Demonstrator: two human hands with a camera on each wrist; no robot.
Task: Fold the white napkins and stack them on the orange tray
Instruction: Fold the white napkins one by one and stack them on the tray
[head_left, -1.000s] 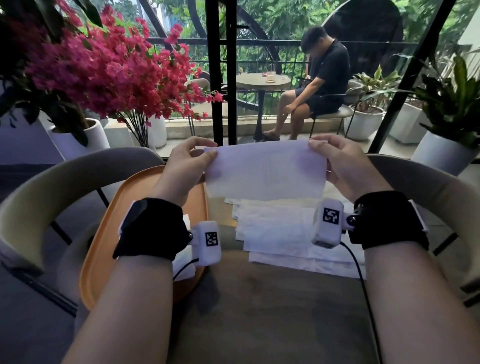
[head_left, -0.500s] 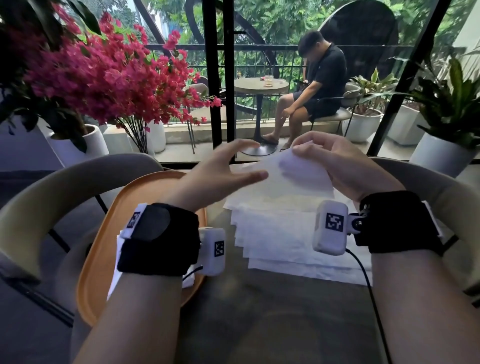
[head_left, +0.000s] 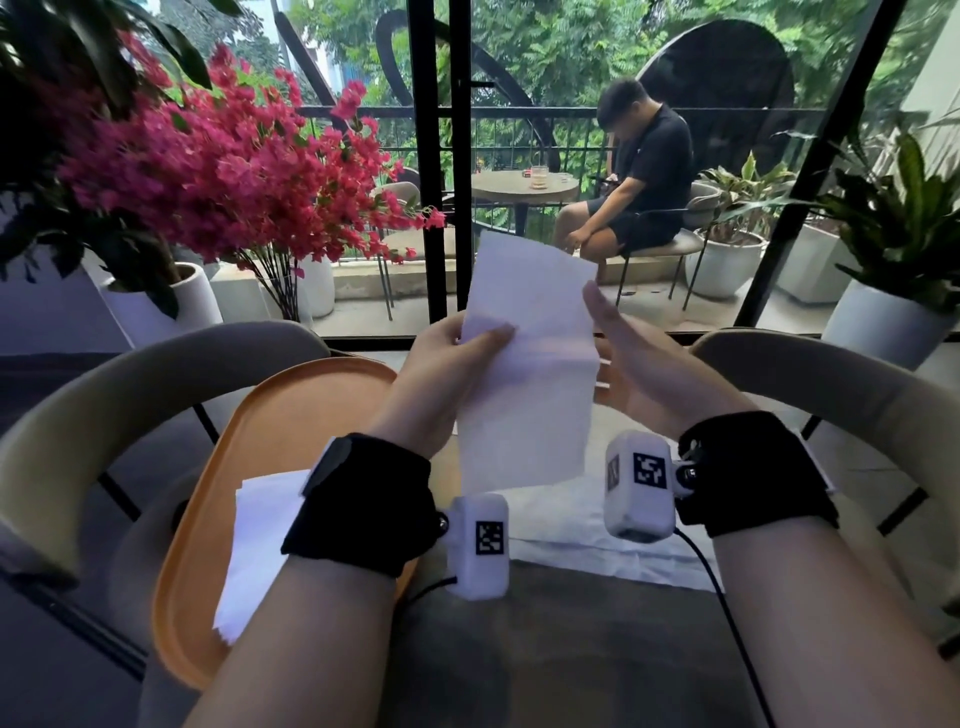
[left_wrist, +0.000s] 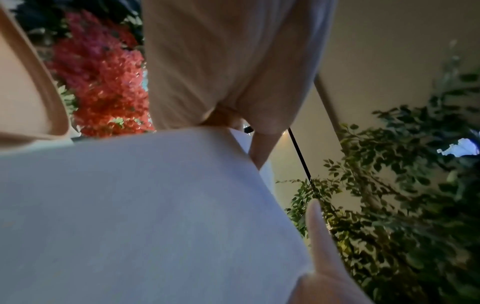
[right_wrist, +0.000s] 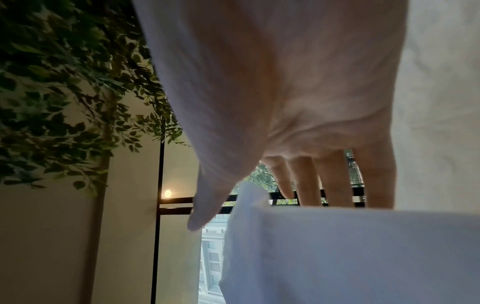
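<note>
left hand (head_left: 441, 374) pinches upright napkin (head_left: 530, 364); right hand (head_left: 639, 369) flat, fingers straight, beside it.

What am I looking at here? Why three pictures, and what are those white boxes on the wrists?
No robot: a person folding napkins. The big picture comes from a head camera; the other two come from the white wrist cameras, looking along each hand. The left hand pinches an upright white napkin; the right hand is flat and open beside it. On the table lie more unfolded napkins and an orange tray with a folded napkin.
</note>
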